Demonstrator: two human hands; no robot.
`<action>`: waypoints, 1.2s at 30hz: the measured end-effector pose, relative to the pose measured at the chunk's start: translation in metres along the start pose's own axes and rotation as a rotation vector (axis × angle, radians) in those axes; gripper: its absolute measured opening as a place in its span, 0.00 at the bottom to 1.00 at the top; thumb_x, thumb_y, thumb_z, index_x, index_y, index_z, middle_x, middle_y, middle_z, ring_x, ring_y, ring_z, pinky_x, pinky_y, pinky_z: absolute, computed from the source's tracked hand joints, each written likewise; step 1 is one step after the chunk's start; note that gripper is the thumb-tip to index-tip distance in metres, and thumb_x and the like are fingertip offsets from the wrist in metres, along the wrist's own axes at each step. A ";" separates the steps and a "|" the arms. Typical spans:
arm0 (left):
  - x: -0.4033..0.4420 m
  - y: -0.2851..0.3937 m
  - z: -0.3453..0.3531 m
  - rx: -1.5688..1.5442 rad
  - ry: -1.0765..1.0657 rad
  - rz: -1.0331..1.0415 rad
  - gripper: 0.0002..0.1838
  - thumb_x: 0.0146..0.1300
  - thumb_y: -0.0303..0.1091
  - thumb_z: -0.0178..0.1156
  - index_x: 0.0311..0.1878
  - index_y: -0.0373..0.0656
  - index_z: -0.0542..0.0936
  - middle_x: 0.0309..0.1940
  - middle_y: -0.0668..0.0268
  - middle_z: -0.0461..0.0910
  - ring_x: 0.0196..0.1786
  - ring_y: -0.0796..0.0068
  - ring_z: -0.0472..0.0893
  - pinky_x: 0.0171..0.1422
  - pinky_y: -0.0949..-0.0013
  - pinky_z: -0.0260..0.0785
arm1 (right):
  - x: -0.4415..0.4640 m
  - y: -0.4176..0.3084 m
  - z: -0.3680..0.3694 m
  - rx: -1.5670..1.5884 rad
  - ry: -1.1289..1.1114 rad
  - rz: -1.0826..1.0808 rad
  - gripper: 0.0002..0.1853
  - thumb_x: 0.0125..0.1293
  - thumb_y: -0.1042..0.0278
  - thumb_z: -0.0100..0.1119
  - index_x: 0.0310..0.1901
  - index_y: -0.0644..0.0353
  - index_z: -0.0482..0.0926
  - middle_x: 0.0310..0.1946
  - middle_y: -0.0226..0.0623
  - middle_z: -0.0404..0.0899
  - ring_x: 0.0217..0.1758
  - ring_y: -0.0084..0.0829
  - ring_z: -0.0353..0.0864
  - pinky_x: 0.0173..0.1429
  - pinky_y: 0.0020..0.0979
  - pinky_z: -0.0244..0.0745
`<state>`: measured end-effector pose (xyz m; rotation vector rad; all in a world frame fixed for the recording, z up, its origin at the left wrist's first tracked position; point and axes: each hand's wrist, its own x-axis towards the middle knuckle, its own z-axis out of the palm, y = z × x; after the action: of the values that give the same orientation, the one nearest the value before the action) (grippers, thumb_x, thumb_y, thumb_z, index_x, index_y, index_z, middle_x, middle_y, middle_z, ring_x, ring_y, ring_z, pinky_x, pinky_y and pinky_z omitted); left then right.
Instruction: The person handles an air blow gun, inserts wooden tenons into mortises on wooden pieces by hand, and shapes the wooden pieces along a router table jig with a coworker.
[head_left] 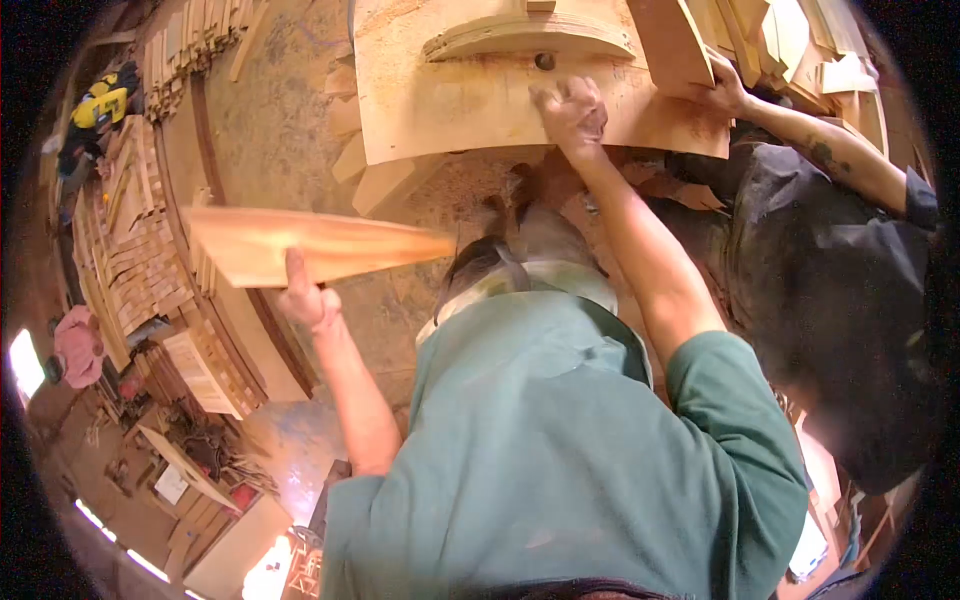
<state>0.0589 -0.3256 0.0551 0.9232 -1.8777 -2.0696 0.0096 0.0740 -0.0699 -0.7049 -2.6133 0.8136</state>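
My left hand [308,302] grips a tapered wooden board [300,245] along its near edge, the thumb lying over its face. The board is held out to the left, its narrow end toward my legs, and is slightly blurred. Over a wooden worktable [450,110], my right hand [574,110] is closed, fingers curled; whatever is in them is hidden. Just beyond that hand is a dark round hole [544,62] in the tabletop. Farther up, a curved layered wooden piece [530,38] lies on the table.
On the right, a co-worker's hand [728,88] holds an upright wooden board [672,45] at the table's edge. That person's dark clothing [830,300] is close beside me. Stacked wood pieces [135,230] line the left side. Sawdust covers the floor [285,120].
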 end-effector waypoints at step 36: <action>0.020 -0.028 -0.029 0.149 -0.054 0.090 0.34 0.62 0.27 0.73 0.69 0.34 0.70 0.62 0.57 0.77 0.60 0.66 0.79 0.68 0.61 0.73 | 0.033 0.018 0.043 -0.026 0.232 -0.022 0.17 0.47 0.48 0.78 0.36 0.47 0.89 0.31 0.35 0.85 0.39 0.41 0.84 0.49 0.45 0.73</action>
<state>0.0669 -0.3555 0.0227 0.8048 -2.0853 -1.9433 -0.0299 0.0857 -0.1097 -0.7293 -2.4224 0.6499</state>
